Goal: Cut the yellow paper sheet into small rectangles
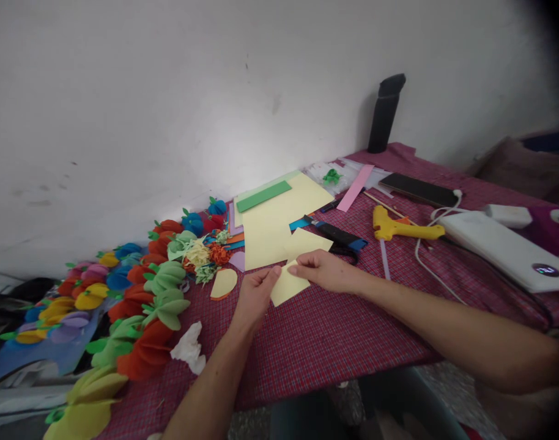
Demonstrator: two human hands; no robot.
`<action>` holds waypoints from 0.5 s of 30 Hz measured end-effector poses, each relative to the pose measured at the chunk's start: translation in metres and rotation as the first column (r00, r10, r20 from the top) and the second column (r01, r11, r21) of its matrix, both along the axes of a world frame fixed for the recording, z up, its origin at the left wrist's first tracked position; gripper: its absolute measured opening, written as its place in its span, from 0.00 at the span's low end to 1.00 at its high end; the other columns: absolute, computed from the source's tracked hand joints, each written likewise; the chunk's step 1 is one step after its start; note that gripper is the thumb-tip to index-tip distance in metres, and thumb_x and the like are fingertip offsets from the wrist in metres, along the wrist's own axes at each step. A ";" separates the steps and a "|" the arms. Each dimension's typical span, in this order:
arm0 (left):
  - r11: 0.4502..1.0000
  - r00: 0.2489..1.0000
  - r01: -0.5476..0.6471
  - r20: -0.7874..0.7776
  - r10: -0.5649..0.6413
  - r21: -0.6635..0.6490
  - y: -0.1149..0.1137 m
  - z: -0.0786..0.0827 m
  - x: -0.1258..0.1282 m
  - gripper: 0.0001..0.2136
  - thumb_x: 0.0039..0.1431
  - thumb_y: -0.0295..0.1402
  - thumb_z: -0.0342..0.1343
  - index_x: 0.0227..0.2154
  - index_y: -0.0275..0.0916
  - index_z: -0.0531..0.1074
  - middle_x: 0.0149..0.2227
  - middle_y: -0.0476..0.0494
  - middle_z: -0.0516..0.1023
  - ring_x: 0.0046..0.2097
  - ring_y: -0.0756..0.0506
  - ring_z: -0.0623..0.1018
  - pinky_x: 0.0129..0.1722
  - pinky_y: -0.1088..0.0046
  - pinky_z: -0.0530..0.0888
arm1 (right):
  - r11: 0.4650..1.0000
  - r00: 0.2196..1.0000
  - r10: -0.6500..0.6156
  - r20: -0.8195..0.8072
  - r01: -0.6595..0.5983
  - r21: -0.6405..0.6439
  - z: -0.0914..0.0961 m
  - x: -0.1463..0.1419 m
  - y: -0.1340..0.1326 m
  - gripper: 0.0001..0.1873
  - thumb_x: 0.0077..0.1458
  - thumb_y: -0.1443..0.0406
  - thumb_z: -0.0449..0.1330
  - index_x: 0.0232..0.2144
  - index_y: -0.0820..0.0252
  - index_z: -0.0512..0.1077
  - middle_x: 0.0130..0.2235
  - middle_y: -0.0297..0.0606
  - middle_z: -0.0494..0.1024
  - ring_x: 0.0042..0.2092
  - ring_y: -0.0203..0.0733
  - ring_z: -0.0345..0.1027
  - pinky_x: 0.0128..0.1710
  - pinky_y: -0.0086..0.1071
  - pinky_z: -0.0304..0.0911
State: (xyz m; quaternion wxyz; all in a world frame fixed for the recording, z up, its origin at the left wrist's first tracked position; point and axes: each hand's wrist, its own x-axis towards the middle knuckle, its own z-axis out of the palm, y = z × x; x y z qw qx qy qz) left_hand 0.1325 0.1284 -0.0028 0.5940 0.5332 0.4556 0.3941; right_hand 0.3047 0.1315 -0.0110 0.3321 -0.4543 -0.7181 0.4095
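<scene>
left hand (256, 294) and right hand (326, 270) pinch a yellow paper (286, 288) above the tabletop's (334, 348) near edge, not yet shaped, while finished flowers (146, 305) crowd its left edge.

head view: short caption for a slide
The left hand and right hand pinch a yellow paper piece over the checked tablecloth.

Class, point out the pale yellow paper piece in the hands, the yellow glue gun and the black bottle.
Pale yellow paper piece (287, 287): head view, its bare middle.
Yellow glue gun (408, 231): head view, its barrel.
Tall black bottle (384, 116): head view, its body.
</scene>
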 end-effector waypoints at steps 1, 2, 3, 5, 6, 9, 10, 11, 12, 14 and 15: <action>1.000 1.000 0.005 -0.001 -0.005 0.003 0.000 0.000 0.000 0.14 0.47 0.41 0.55 0.30 0.34 0.76 0.22 0.49 0.73 0.23 0.51 0.69 0.24 0.76 0.65 | 1.000 1.000 -0.003 -0.009 0.003 0.001 0.000 0.000 0.000 0.20 0.51 0.54 0.49 0.15 0.60 0.54 0.17 0.28 0.51 0.20 0.29 0.44 0.18 0.26 0.41; 1.000 1.000 0.009 -0.004 -0.009 0.007 0.000 0.000 -0.001 0.13 0.48 0.40 0.55 0.29 0.35 0.75 0.21 0.49 0.72 0.23 0.51 0.68 0.24 0.76 0.64 | 1.000 1.000 -0.005 -0.024 0.005 0.000 0.000 0.000 0.000 0.20 0.51 0.54 0.49 0.15 0.60 0.54 0.17 0.28 0.51 0.20 0.29 0.45 0.18 0.26 0.42; 1.000 1.000 0.013 -0.009 -0.013 0.012 0.000 -0.001 -0.001 0.13 0.48 0.40 0.55 0.29 0.35 0.75 0.21 0.50 0.72 0.23 0.51 0.68 0.24 0.76 0.64 | 1.000 0.999 -0.010 -0.043 0.010 -0.003 0.000 0.000 0.000 0.20 0.51 0.54 0.50 0.16 0.60 0.55 0.17 0.28 0.52 0.20 0.29 0.46 0.19 0.26 0.43; 0.999 0.999 0.027 -0.027 -0.026 0.018 0.000 -0.001 -0.001 0.13 0.48 0.41 0.54 0.26 0.34 0.75 0.20 0.50 0.71 0.22 0.52 0.67 0.23 0.77 0.63 | 1.000 0.997 -0.011 -0.081 0.009 -0.014 0.000 0.000 0.000 0.18 0.51 0.54 0.50 0.18 0.60 0.58 0.18 0.28 0.55 0.21 0.30 0.48 0.19 0.26 0.45; 0.999 0.999 0.033 -0.041 -0.032 0.018 0.000 -0.002 -0.001 0.13 0.48 0.41 0.54 0.24 0.34 0.74 0.20 0.50 0.70 0.22 0.52 0.67 0.22 0.77 0.63 | 1.000 0.996 -0.006 -0.094 0.004 -0.021 0.000 0.000 0.000 0.17 0.51 0.54 0.50 0.19 0.61 0.59 0.18 0.29 0.56 0.21 0.30 0.49 0.20 0.26 0.46; 0.999 0.996 0.043 -0.073 -0.042 0.006 0.000 -0.003 -0.001 0.14 0.48 0.42 0.54 0.24 0.34 0.73 0.20 0.50 0.70 0.21 0.53 0.66 0.21 0.78 0.61 | 0.999 0.995 0.000 -0.102 -0.003 -0.035 0.000 0.000 0.000 0.18 0.51 0.55 0.50 0.19 0.61 0.60 0.18 0.29 0.57 0.21 0.29 0.49 0.20 0.26 0.45; 0.999 0.996 0.045 -0.075 -0.045 0.001 0.000 -0.003 -0.001 0.13 0.48 0.41 0.55 0.25 0.34 0.73 0.20 0.50 0.71 0.21 0.53 0.66 0.21 0.79 0.61 | 0.999 0.995 -0.003 -0.102 -0.001 -0.039 0.000 0.000 0.000 0.18 0.51 0.55 0.50 0.18 0.61 0.60 0.18 0.29 0.56 0.20 0.29 0.48 0.20 0.26 0.45; 0.999 0.996 0.050 -0.071 -0.050 -0.003 0.000 -0.004 -0.001 0.13 0.48 0.41 0.55 0.27 0.34 0.73 0.21 0.50 0.71 0.21 0.53 0.66 0.21 0.79 0.61 | 0.999 0.995 -0.010 -0.102 0.005 -0.043 0.000 0.000 0.000 0.18 0.51 0.55 0.50 0.18 0.61 0.60 0.18 0.28 0.56 0.20 0.29 0.48 0.19 0.26 0.45; 0.998 0.996 0.056 -0.064 -0.056 -0.005 0.001 -0.004 -0.001 0.12 0.48 0.40 0.55 0.27 0.35 0.72 0.21 0.50 0.71 0.21 0.54 0.66 0.21 0.79 0.62 | 0.999 0.995 -0.015 -0.102 0.010 -0.050 0.000 0.000 0.000 0.18 0.50 0.55 0.51 0.18 0.61 0.60 0.18 0.28 0.56 0.20 0.29 0.47 0.19 0.25 0.45; 0.998 0.996 0.069 -0.062 -0.069 -0.005 0.001 -0.004 0.000 0.12 0.47 0.40 0.56 0.26 0.34 0.72 0.21 0.50 0.71 0.21 0.54 0.66 0.21 0.80 0.61 | 0.997 0.995 -0.021 -0.099 0.014 -0.071 0.001 0.000 -0.001 0.18 0.49 0.55 0.51 0.18 0.62 0.60 0.17 0.28 0.56 0.20 0.29 0.47 0.19 0.25 0.44; 0.997 0.995 0.071 -0.066 -0.071 -0.003 0.001 -0.004 0.000 0.12 0.47 0.40 0.56 0.26 0.34 0.72 0.21 0.50 0.71 0.21 0.54 0.66 0.21 0.80 0.61 | 0.997 0.995 -0.022 -0.097 0.015 -0.079 0.001 -0.001 -0.001 0.18 0.49 0.55 0.52 0.18 0.62 0.60 0.17 0.28 0.56 0.20 0.29 0.47 0.19 0.25 0.44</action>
